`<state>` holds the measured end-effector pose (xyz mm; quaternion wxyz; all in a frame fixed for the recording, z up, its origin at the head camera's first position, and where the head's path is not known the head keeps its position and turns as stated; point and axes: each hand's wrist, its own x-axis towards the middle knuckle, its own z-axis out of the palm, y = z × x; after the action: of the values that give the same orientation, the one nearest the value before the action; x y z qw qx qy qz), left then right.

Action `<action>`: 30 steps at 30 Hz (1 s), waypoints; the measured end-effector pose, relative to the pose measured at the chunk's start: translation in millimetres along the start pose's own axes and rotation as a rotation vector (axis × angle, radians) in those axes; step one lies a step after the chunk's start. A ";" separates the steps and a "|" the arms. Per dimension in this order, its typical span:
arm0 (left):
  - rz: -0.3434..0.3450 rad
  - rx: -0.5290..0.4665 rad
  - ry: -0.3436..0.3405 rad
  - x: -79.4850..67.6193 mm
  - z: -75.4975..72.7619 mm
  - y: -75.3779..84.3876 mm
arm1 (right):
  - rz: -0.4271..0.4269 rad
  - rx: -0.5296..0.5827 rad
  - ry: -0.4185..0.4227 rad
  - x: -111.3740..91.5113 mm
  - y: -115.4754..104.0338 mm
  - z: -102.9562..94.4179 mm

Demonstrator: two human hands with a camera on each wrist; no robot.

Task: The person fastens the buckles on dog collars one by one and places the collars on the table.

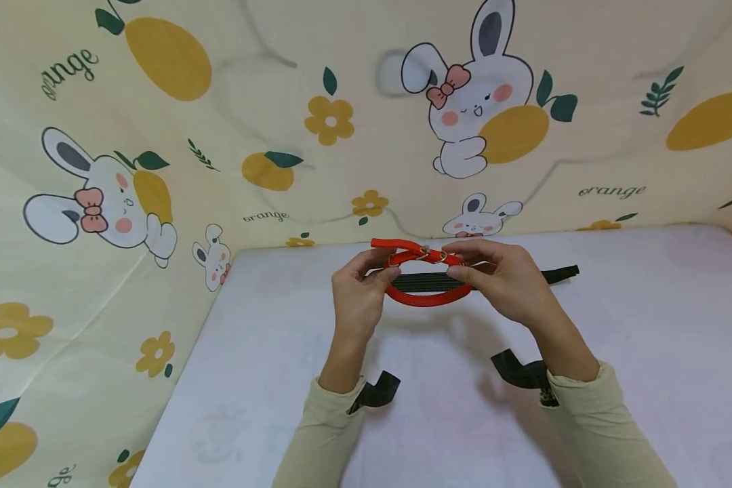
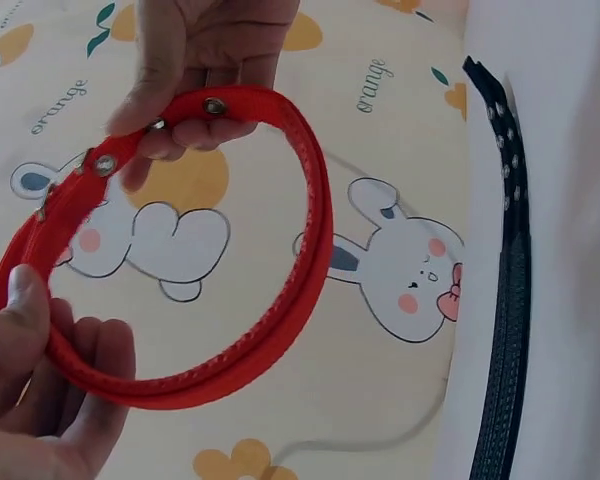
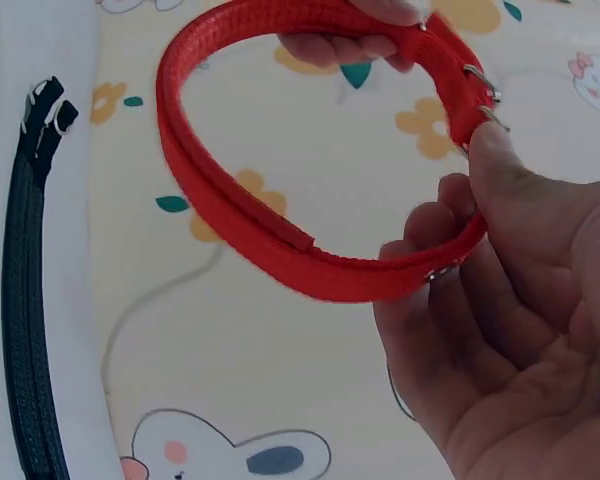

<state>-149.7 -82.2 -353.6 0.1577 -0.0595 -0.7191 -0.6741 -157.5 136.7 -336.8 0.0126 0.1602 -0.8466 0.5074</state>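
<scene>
A red pet collar (image 1: 427, 299), its strap fastened into a loop, is held up between both hands above the white table. The left hand (image 1: 358, 285) pinches the loop's left side between thumb and fingers. On the other side, the right hand (image 1: 515, 285) grips the strap near the metal buckle (image 3: 482, 85) and ring (image 3: 493, 118). Metal eyelets (image 2: 214, 106) dot the strap by the right fingers in the left wrist view. The strap's free end sticks out past the left hand. Behind the loop, a black collar (image 2: 510, 270) lies stretched out flat on the table.
The white tabletop (image 1: 268, 379) ends at a cream cloth backdrop (image 1: 341, 68) printed with rabbits, oranges and flowers. Similar cloth rises on the left side. Black straps (image 1: 381, 390) stick out from both sleeve cuffs.
</scene>
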 end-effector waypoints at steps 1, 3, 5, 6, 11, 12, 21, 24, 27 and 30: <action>0.004 0.002 0.004 0.0 -0.2 0.4 | 0.003 0.001 0.005 -0.2 -0.4 -0.6; 0.004 0.000 0.005 0.3 -0.5 1.8 | 0.008 -0.001 0.015 -0.6 -0.8 -1.7; -0.006 -0.008 -0.006 1.1 -0.7 2.1 | 0.009 -0.008 0.020 -0.8 -1.1 -2.6; -0.021 -0.015 -0.012 1.6 -0.8 2.1 | 0.008 -0.009 0.025 -0.7 -1.1 -2.8; -0.110 -0.036 -0.046 4.3 -2.3 0.6 | -0.005 -0.007 0.053 0.6 1.0 -2.6; -0.122 -0.036 -0.050 4.4 -2.4 0.3 | -0.006 -0.006 0.056 0.7 1.5 -2.4; -0.151 -0.036 -0.049 2.8 -0.3 -1.2 | 0.020 -0.037 0.018 1.4 1.3 -1.9; -0.166 -0.038 -0.051 3.0 0.4 -0.9 | 0.032 -0.043 0.007 1.5 1.7 -2.3; -0.168 -0.013 -0.045 3.0 0.6 -0.6 | 0.042 -0.045 -0.016 1.5 2.3 -3.0; -0.154 0.023 -0.045 2.1 0.3 -0.6 | 0.042 -0.047 -0.030 1.5 3.3 -3.2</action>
<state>-151.9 -82.2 -353.5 0.0899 -0.0174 -0.7327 -0.6743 -160.3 140.6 -337.8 -0.0071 0.1495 -0.8615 0.4851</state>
